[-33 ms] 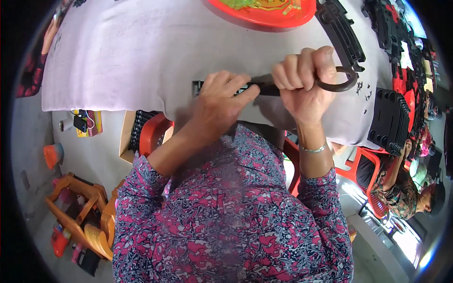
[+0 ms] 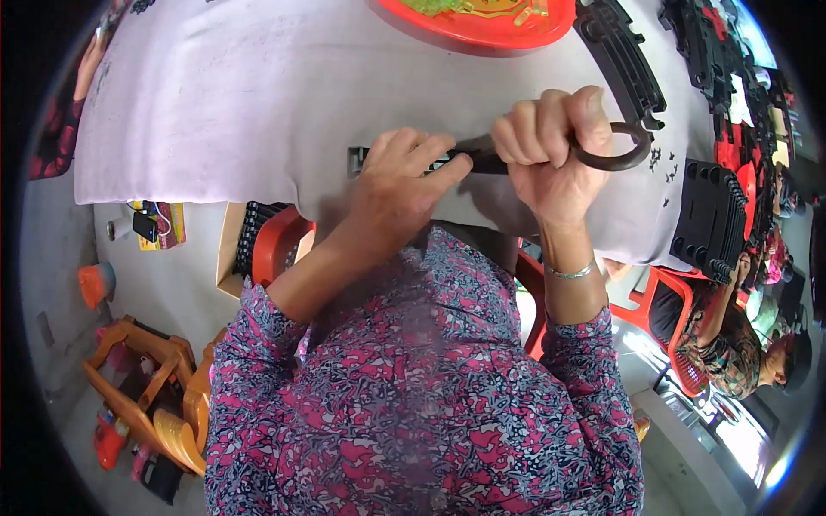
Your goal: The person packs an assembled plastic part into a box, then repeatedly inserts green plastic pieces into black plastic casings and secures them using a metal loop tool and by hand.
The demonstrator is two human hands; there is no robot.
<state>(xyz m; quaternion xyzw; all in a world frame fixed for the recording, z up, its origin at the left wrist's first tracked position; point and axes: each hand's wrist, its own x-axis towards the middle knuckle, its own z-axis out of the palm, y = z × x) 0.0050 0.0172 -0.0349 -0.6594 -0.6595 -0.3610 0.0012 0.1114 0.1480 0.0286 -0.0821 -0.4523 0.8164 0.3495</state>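
Note:
My right hand [image 2: 555, 146] is closed round dark scissors [image 2: 635, 159]. One big handle loop sticks out to the right of the fist, and the dark metal points left toward my other hand. Closed over a narrow black plastic part [image 2: 354, 161] on the table, my left hand [image 2: 400, 181] pins it with thumb and fingers. The scissors' tip meets this part near the left fingertips, but the exact contact is hidden.
A red tray [image 2: 482, 39] with yellow-green plastic pieces stands at the far edge. Beside it lies a long black plastic part [image 2: 624, 64]. Small black bits [image 2: 658, 162] are scattered at right, near stacked black parts [image 2: 710, 211]. A co-worker [image 2: 727, 344] sits at right.

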